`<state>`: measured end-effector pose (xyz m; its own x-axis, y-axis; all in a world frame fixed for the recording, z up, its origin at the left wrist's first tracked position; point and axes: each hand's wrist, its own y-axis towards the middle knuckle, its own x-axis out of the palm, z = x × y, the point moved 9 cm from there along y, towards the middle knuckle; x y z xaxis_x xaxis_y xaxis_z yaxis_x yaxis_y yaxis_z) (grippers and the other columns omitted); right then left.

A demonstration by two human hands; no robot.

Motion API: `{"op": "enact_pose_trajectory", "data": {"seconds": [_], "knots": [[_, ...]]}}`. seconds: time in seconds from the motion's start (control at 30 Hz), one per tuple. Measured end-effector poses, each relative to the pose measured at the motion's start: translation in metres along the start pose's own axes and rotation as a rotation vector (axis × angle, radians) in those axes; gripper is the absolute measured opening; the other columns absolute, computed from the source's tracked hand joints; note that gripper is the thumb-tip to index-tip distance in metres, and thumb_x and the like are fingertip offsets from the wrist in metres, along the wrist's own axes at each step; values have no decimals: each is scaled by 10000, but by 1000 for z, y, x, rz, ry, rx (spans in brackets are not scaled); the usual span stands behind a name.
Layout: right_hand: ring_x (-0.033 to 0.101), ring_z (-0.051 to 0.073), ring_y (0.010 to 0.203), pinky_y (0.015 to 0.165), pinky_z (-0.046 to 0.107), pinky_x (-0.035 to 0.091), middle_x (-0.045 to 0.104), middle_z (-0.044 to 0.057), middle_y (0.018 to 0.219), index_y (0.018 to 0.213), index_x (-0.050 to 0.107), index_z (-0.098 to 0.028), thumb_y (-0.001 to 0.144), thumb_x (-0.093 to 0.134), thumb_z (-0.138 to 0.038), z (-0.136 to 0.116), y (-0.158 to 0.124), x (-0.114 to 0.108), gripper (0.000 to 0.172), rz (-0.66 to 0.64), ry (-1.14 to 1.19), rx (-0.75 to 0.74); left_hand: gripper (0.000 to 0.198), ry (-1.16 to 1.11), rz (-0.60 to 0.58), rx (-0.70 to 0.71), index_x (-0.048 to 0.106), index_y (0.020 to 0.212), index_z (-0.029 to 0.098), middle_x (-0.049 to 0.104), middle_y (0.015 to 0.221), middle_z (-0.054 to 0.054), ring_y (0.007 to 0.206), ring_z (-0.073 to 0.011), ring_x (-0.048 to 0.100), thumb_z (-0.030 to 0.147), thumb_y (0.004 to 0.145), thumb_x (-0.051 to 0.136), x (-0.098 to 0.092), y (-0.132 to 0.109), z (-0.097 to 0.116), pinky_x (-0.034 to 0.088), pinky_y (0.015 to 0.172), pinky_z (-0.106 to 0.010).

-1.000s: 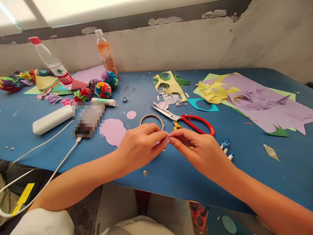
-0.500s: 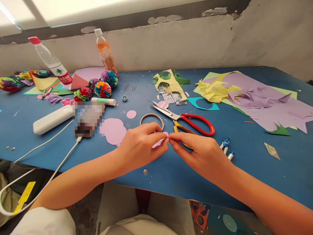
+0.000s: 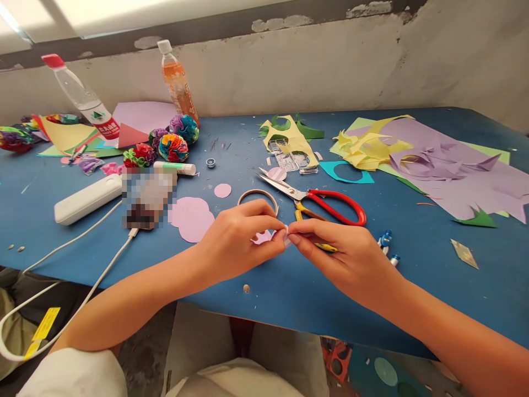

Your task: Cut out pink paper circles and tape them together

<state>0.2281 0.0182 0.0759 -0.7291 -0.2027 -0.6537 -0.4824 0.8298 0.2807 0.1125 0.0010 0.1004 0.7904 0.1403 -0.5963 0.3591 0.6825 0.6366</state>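
My left hand (image 3: 243, 234) and my right hand (image 3: 339, 245) meet fingertip to fingertip above the table, both pinching a small piece of pale pink paper (image 3: 287, 237). My fingers cover most of that piece. Pink paper (image 3: 262, 237) also shows under my left fingers; whether it is the same piece I cannot tell. Larger pink paper circles (image 3: 192, 219) lie overlapped left of my left hand. Just beyond my hands are a roll of tape (image 3: 258, 193) and red-handled scissors (image 3: 309, 196) with the blades apart. A yellow-handled tool (image 3: 326, 247) is partly hidden behind my right hand.
To the left are a glue stick (image 3: 176, 168), a power bank (image 3: 88, 199), a cabled phone (image 3: 151, 196), paper flower balls (image 3: 173, 148) and two bottles. Paper scraps (image 3: 446, 171) spread at the right, near a compass (image 3: 386, 242) and a loose blade (image 3: 464, 253).
My fingertips have shifted slightly on the pink paper, and a bit more of it shows between them. The camera view has tilted a little; the things on the table stay put.
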Motion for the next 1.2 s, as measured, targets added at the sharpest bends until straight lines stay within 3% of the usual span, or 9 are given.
{"op": "enact_pose_trajectory", "data": {"seconds": [0.4,0.53,0.7,0.83,0.97,1.03,1.1,1.2], "knots": [[660,148,623,604,242,539,730,5,753,887,698,-249,869,537,-345,2,0,2,188,2,12,38,73,-58,3,-99,699,741,141,630,730,-16,551,-41,522,147,778,636,1,0,-5,520,498,-137],[676,164,671,631,258,562,729,17,773,836,692,-231,855,576,-381,10,2,3,190,-17,157,154,85,-56,60,-110,659,687,139,600,700,-3,554,-43,505,120,758,617,-4,0,-6,512,499,-141],[691,186,678,649,297,595,726,31,757,771,672,-221,744,689,-519,25,6,-2,300,50,437,332,92,-92,104,-284,625,634,148,597,681,9,545,-44,496,118,720,618,-17,5,-22,472,455,-129],[697,185,656,658,323,613,720,17,716,743,656,-228,673,751,-528,37,8,-5,323,120,595,413,110,-71,177,-347,614,609,154,594,674,10,554,-54,502,152,719,616,-34,9,-28,443,424,-131],[702,175,657,670,322,619,719,9,714,767,649,-218,670,761,-513,44,7,-14,330,226,602,437,153,59,238,-321,618,607,161,600,689,5,569,-64,509,205,753,606,-51,13,-31,428,427,-147],[703,173,663,663,307,619,721,10,720,779,655,-217,671,763,-505,43,9,-13,326,210,567,417,143,194,231,-300,635,630,165,607,698,4,559,-68,501,219,761,612,-58,14,-37,443,467,-175],[700,165,661,650,287,616,720,12,725,795,665,-211,686,755,-493,40,10,-8,316,146,533,390,151,384,170,-305,643,644,163,613,701,-5,547,-80,495,223,777,605,-60,14,-47,452,516,-217],[690,147,641,631,259,608,716,8,719,856,673,-200,731,727,-467,38,10,1,299,67,504,363,251,656,-13,-370,627,613,147,595,658,-34,552,-127,520,249,833,561,-52,10,-70,438,545,-270]]}}
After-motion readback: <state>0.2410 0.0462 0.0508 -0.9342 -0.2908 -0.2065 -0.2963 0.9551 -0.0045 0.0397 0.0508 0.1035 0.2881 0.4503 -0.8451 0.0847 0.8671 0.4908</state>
